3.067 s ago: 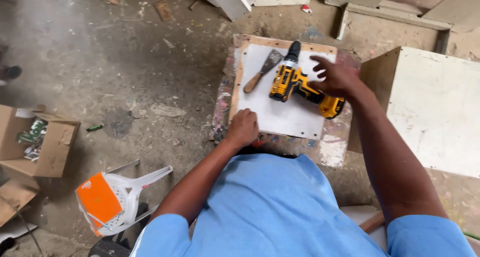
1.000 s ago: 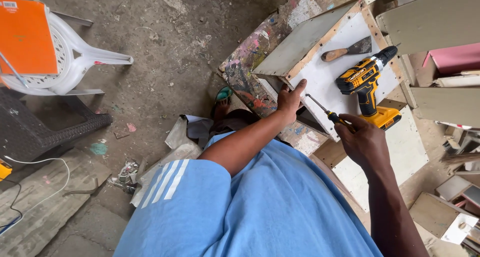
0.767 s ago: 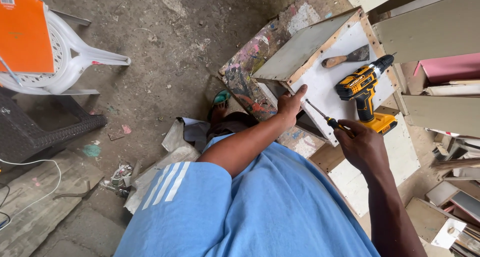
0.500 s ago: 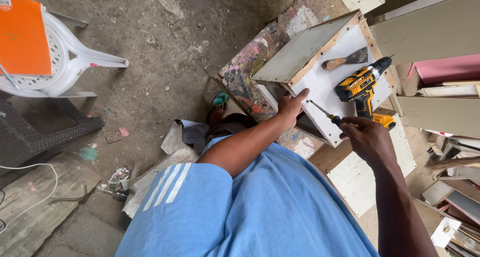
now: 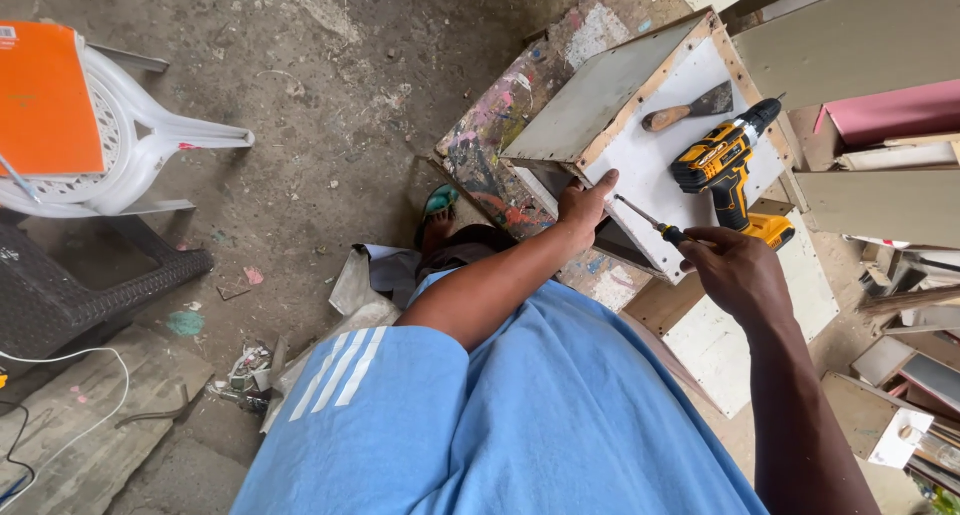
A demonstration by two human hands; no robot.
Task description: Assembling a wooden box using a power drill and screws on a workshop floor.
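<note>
— Where's the screwdriver (image 5: 655, 223) just now?

— In the right hand (image 5: 735, 270), fingers wrapped shut round its dark handle. The thin metal shaft runs up and to the left from that fist, slanting across the near edge of the white panel (image 5: 650, 150), with its tip close to the left hand (image 5: 582, 201).

— So its long axis points from right hand toward left?

— Yes. The handle end sits just off the panel's near edge, and the tip reaches in over the edge towards the left fingertips. The tip and the fingers are very near; whether they touch I cannot tell.

— What is the left hand doing?

— It rests on the panel's near edge, by the corner where the grey side board (image 5: 590, 100) meets the white face. Fingers are loosely spread and pressed flat on the edge, gripping nothing.

— Which hand is nearer the working end?

— The left is nearest the tip; the right has the handle only.

— And further out?

— A yellow and black cordless drill (image 5: 725, 170) lies on the panel just beyond the screwdriver, towards its right edge. Past that, near the far edge, lies a wooden-handled scraper (image 5: 690, 110). The panel sits on a paint-spattered stand (image 5: 500, 145).
</note>
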